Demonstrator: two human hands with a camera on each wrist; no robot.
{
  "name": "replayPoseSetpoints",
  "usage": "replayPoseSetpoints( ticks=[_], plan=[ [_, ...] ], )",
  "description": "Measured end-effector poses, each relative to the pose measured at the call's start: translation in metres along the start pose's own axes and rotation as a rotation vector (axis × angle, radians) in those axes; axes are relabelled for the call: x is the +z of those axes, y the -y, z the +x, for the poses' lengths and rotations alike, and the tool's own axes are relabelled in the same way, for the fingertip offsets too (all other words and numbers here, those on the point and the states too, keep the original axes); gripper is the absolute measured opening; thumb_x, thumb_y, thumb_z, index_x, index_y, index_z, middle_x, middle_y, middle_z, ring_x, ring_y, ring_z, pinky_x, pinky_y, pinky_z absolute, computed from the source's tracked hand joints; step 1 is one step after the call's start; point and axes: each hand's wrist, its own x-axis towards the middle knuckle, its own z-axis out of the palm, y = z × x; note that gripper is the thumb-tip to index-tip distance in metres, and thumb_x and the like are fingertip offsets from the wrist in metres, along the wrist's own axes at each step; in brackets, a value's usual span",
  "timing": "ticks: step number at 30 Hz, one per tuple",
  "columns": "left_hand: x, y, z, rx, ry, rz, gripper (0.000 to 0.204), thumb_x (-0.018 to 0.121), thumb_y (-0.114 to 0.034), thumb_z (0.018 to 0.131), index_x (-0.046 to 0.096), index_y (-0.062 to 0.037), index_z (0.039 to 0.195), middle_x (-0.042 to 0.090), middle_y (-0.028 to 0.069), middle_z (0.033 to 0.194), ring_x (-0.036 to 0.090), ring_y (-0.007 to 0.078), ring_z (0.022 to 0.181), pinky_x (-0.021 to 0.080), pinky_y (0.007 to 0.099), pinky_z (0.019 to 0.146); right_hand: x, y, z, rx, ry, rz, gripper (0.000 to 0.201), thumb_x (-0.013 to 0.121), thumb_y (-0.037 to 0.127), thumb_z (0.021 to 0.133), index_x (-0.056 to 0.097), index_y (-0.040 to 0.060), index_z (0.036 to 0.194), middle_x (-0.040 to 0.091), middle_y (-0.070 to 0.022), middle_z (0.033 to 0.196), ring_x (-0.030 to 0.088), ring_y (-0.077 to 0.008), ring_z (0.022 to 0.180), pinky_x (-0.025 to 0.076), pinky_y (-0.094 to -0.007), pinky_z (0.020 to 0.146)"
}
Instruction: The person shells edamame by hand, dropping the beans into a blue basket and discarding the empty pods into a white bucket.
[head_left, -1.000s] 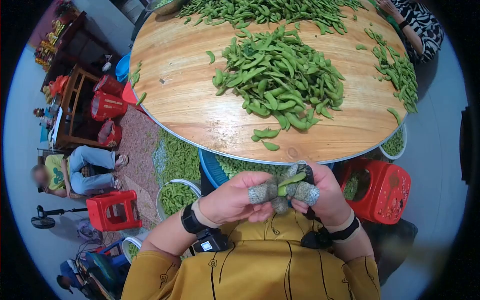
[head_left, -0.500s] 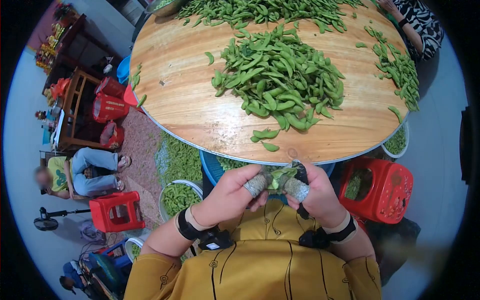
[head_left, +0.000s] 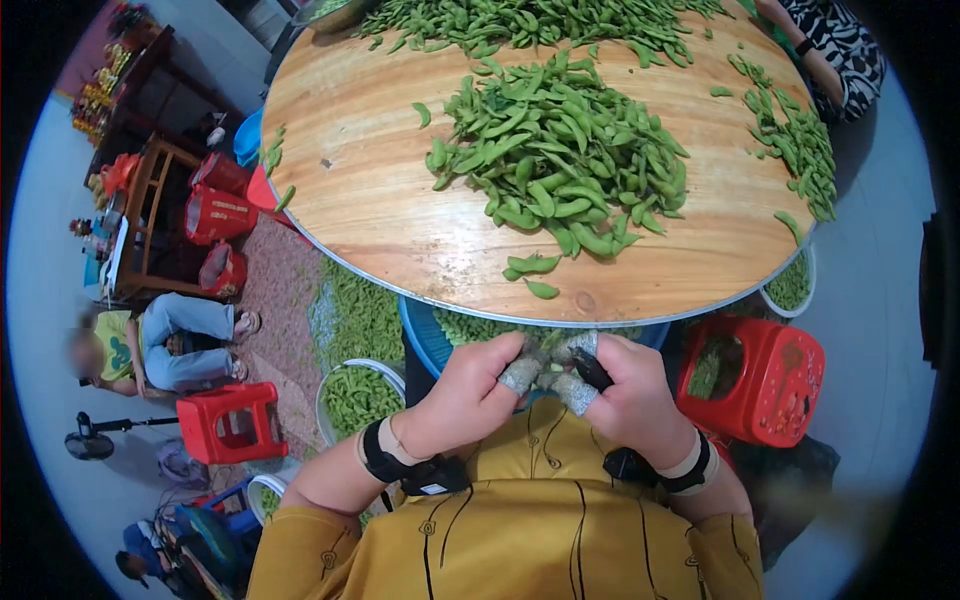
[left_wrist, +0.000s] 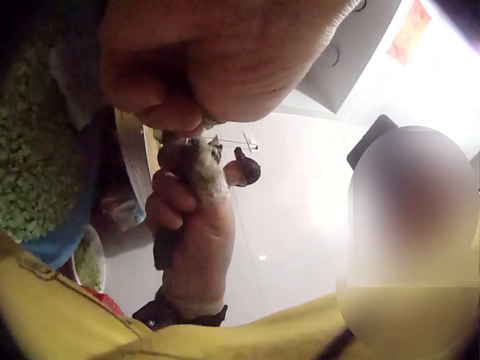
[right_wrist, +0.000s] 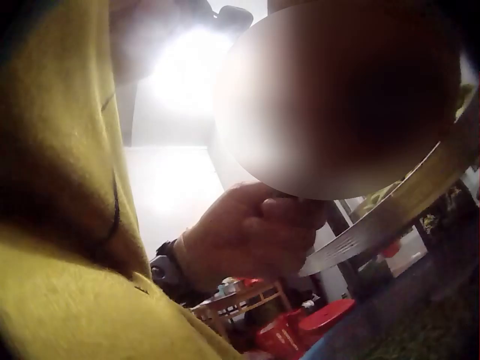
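Note:
Just below the table edge in the head view, my left hand (head_left: 462, 388) and right hand (head_left: 638, 392) meet fingertip to fingertip. Between them they pinch a green soybean pod (head_left: 556, 369), mostly covered by the fingers. Grey-white wraps cover the thumbs and some fingertips, and something black (head_left: 592, 368) sits along the right hand's fingers. Under the hands is a blue basin (head_left: 424, 345) of shelled beans (left_wrist: 37, 165), seen more fully in the left wrist view. Ahead, a heap of soybean pods (head_left: 560, 150) lies on the round wooden table (head_left: 360, 240).
More pods (head_left: 540, 22) cover the table's far side, with another person's arm (head_left: 825, 70) at the right. Red stools (head_left: 785, 385) stand to either side. A bucket of pods (head_left: 360, 400) is left of my arm. A seated person (head_left: 180, 345) is further left.
The pod showed clearly between the fingertips a second ago and is now mostly hidden. Both hands have turned, knuckles closer together. The heap on the table stays the same.

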Motion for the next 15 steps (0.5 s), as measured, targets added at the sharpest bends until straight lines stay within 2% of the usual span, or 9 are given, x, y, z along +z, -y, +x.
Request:
replayPoseSetpoints(
  ticks=[3, 5, 7, 8, 9, 10, 11, 13, 15],
  plan=[
    [-0.018, 0.005, -0.013, 0.015, 0.046, 0.045, 0.012, 0.050, -0.012, 0.090, 0.052, -0.0029, 0.082, 0.053, 0.0031, 0.060, 0.052, 0.0125, 0.051, 0.041, 0.0275, 0.048, -0.001, -0.001, 0.003, 0.021, 0.131, 0.028, 0.019, 0.069, 0.009, 0.071, 0.058, 0.0013, 0.085, 0.055, -0.0161, 0.074, 0.057, -0.0361, 0.070, 0.046, -0.0412, 0.060],
    [-0.042, 0.022, -0.028, 0.127, 0.104, 0.410, 0.008, 0.056, -0.010, 0.082, 0.054, -0.0026, 0.081, 0.058, 0.0079, 0.063, 0.058, 0.0215, 0.053, 0.043, 0.0336, 0.048, -0.002, -0.002, 0.006, -0.009, 0.241, -0.053, 0.019, 0.069, 0.009, 0.072, 0.059, 0.0014, 0.087, 0.057, -0.0162, 0.076, 0.058, -0.0354, 0.071, 0.047, -0.0410, 0.061],
    [-0.057, 0.033, -0.052, -0.101, 0.147, 0.924, 0.013, 0.060, -0.016, 0.080, 0.060, -0.0027, 0.081, 0.059, 0.0152, 0.063, 0.060, 0.0364, 0.060, 0.048, 0.0388, 0.053, 0.001, -0.003, 0.009, -0.092, 0.183, -0.172, 0.019, 0.068, 0.011, 0.074, 0.059, 0.0017, 0.088, 0.058, -0.0153, 0.078, 0.058, -0.0348, 0.072, 0.047, -0.0415, 0.062],
    [-0.062, 0.045, -0.065, -0.208, 0.176, 1.106, 0.012, 0.060, -0.016, 0.079, 0.061, -0.0036, 0.080, 0.059, 0.0148, 0.062, 0.061, 0.0351, 0.059, 0.049, 0.0387, 0.053, 0.003, 0.000, 0.014, -0.092, 0.188, -0.166, 0.019, 0.068, 0.011, 0.074, 0.059, 0.0017, 0.088, 0.058, -0.0153, 0.078, 0.058, -0.0348, 0.072, 0.047, -0.0415, 0.062],
    [-0.065, 0.049, -0.070, -0.319, 0.205, 1.286, 0.011, 0.061, -0.015, 0.078, 0.062, -0.0046, 0.079, 0.059, 0.0145, 0.061, 0.061, 0.0339, 0.058, 0.049, 0.0386, 0.052, 0.004, 0.005, 0.022, -0.096, 0.040, -0.234, 0.019, 0.067, 0.011, 0.074, 0.058, 0.0019, 0.088, 0.058, -0.0151, 0.079, 0.058, -0.0349, 0.073, 0.048, -0.0421, 0.062],
    [-0.068, 0.049, -0.074, -0.362, 0.273, 1.322, 0.010, 0.062, -0.014, 0.077, 0.061, -0.0051, 0.082, 0.059, 0.0127, 0.065, 0.061, 0.0309, 0.060, 0.048, 0.0389, 0.053, 0.004, 0.007, 0.030, -0.102, -0.110, -0.303, 0.019, 0.067, 0.011, 0.075, 0.058, 0.0020, 0.089, 0.058, -0.0149, 0.080, 0.058, -0.0350, 0.073, 0.048, -0.0428, 0.063],
    [-0.068, 0.047, -0.073, -0.366, 0.270, 1.323, 0.010, 0.062, -0.014, 0.077, 0.061, -0.0051, 0.082, 0.059, 0.0127, 0.065, 0.061, 0.0309, 0.060, 0.048, 0.0389, 0.053, 0.006, 0.005, 0.038, -0.105, -0.108, -0.301, 0.019, 0.067, 0.011, 0.075, 0.058, 0.0020, 0.089, 0.058, -0.0149, 0.080, 0.058, -0.0350, 0.073, 0.048, -0.0428, 0.063],
    [-0.057, 0.019, -0.053, -0.162, 0.060, 1.025, 0.017, 0.066, -0.016, 0.075, 0.060, -0.0066, 0.088, 0.062, 0.0127, 0.075, 0.062, 0.0325, 0.069, 0.050, 0.0400, 0.057, 0.010, -0.001, 0.050, -0.082, -0.121, -0.523, 0.021, 0.066, 0.008, 0.074, 0.058, 0.0021, 0.093, 0.058, -0.0147, 0.083, 0.058, -0.0354, 0.074, 0.048, -0.0438, 0.064],
    [-0.044, 0.012, -0.037, 0.075, -0.118, 0.789, 0.019, 0.066, -0.011, 0.078, 0.061, -0.0053, 0.096, 0.060, 0.0131, 0.077, 0.061, 0.0335, 0.069, 0.049, 0.0401, 0.058, 0.008, -0.005, 0.052, -0.097, -0.101, -0.483, 0.022, 0.065, 0.006, 0.073, 0.058, 0.0023, 0.094, 0.059, -0.0149, 0.083, 0.059, -0.0353, 0.074, 0.048, -0.0431, 0.064]
  ],
)
